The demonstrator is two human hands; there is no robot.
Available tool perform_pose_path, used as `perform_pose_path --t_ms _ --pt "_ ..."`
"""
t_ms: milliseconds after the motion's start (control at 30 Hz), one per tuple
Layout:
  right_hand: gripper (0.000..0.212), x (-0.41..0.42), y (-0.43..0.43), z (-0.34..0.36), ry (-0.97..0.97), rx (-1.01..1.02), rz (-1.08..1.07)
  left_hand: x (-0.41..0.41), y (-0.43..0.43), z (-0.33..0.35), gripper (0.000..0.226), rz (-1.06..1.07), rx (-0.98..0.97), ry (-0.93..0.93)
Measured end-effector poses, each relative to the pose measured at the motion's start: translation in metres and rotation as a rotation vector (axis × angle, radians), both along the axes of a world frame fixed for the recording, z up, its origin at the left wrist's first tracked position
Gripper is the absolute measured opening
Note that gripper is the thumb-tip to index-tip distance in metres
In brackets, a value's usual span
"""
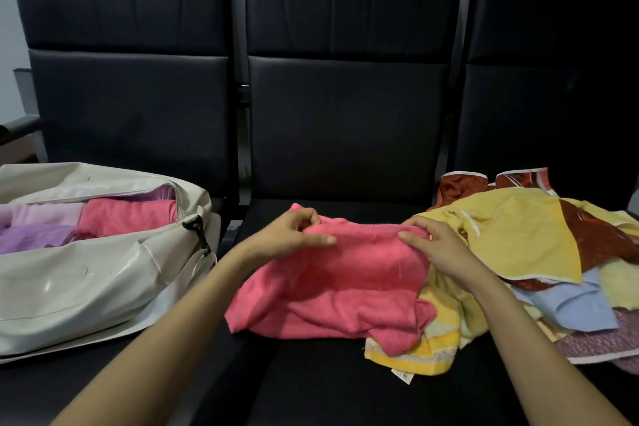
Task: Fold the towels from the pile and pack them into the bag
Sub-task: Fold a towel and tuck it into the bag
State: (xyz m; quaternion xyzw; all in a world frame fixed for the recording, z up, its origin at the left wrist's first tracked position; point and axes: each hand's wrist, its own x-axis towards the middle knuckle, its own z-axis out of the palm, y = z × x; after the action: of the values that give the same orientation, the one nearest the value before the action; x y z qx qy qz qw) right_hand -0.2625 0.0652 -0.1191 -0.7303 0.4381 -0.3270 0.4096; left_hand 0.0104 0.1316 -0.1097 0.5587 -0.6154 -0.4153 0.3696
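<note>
Pinching the top edge of a pink towel, the left hand and the right hand hold it at the centre of the frame. Each grip is closed on the cloth between thumb and curled fingers. The towel hangs crumpled from that edge down onto the middle seat of a row of black chairs, and its lower right part lies over a yellow striped towel. At the right of the frame the pile of unfolded towels, yellow, rust-red, pale blue and mauve, touches the pink towel. At the left the cream bag sits open on the neighbouring seat. Inside it a folded pink piece lies beside purple towels. A black clip hangs at the bag's right end.
</note>
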Motion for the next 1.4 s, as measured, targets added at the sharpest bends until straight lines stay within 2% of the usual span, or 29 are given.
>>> perform_pose_path --t_ms 100,233,333,467,567,667,767,867,1000,1133,1233,1400 --pt "0.010 -0.003 -0.028 -0.006 0.106 -0.033 -0.173 0.030 -0.022 0.003 0.036 -0.059 0.118 -0.263" --pt "0.013 0.001 -0.065 -0.020 0.312 0.013 -0.191 0.064 -0.060 0.003 0.022 0.045 0.172 -0.283" --pt "0.012 0.013 -0.088 -0.029 0.460 0.013 -0.234 0.079 -0.091 -0.002 0.021 0.113 0.147 -0.535" --pt "0.012 0.030 -0.106 -0.042 0.624 0.041 -0.160 0.083 -0.128 -0.023 0.018 0.219 0.052 -0.632" --pt "0.012 0.036 -0.112 -0.054 0.630 0.047 -0.131 0.080 -0.145 -0.041 0.023 0.243 -0.016 -0.691" --pt "0.009 0.036 -0.115 -0.064 0.633 -0.037 -0.090 0.080 -0.154 -0.057 0.029 0.187 -0.035 -0.696" --pt "0.012 0.033 -0.119 -0.072 0.666 -0.146 0.011 0.079 -0.156 -0.069 0.020 0.122 -0.040 -0.652" --pt "0.014 0.031 -0.126 -0.071 0.698 -0.115 0.108 0.079 -0.159 -0.075 0.005 0.019 -0.071 -0.762" --pt "0.016 0.036 -0.132 -0.056 0.763 -0.021 0.193 0.080 -0.160 -0.074 0.008 -0.097 -0.108 -0.891" --pt "0.021 0.042 -0.129 -0.049 0.689 -0.011 0.209 0.077 -0.155 -0.066 0.013 -0.131 -0.113 -0.892" --pt "0.024 0.035 -0.121 -0.048 0.644 -0.031 0.178 0.086 -0.140 -0.057 0.014 -0.078 -0.112 -0.830" --pt "0.031 0.013 -0.101 -0.018 0.520 -0.145 0.096 0.103 -0.101 -0.019 0.028 -0.029 -0.123 -0.816"
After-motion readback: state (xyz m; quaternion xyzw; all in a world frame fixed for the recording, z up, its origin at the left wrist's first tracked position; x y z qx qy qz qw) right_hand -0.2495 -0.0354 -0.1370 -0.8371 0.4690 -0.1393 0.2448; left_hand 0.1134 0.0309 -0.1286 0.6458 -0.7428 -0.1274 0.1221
